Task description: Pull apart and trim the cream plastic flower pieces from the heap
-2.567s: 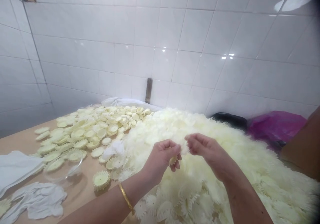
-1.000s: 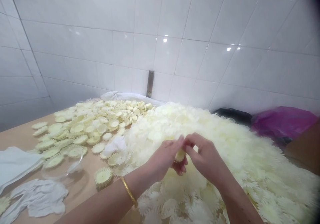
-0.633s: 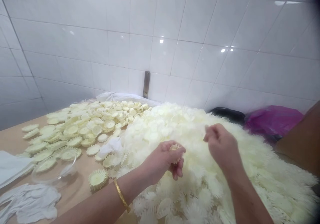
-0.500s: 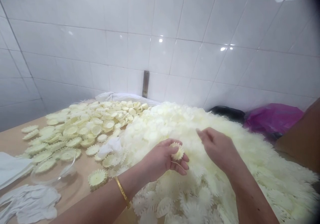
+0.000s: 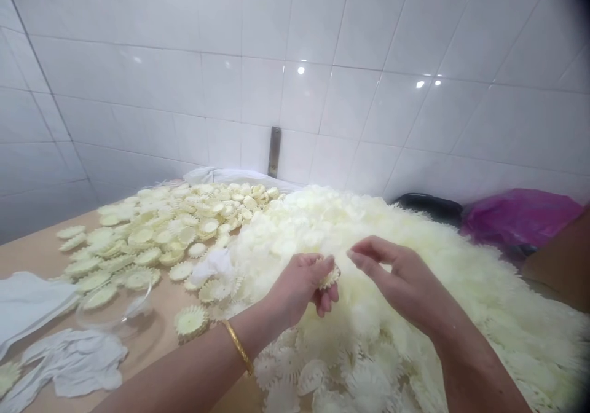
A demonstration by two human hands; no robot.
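Observation:
My left hand [image 5: 306,281], with a gold bangle on its wrist, is closed around a small pale yellow disc with a toothed edge [image 5: 329,276]. Its thumb presses on the disc's top, and the fingers curl underneath. Just to the right, my right hand [image 5: 391,275] holds thumb and forefinger together in a pinch. Anything between those fingertips is too small or hidden to make out. Both hands hover over a large heap of thin, whitish-yellow frilled petal pieces [image 5: 415,333].
At left, many stacked toothed discs [image 5: 152,235] cover the tabletop [image 5: 152,351]. Nearer lie a clear plastic dish [image 5: 115,314], a crumpled white glove [image 5: 83,361] and a white sheet [image 5: 32,305]. Behind the heap are a black object [image 5: 428,207], a purple bag [image 5: 520,216] and a tiled wall.
My left thumb has closed down over the disc, and its fingers have curled in. My right hand has moved left, closer to the left one. The view has shifted slightly.

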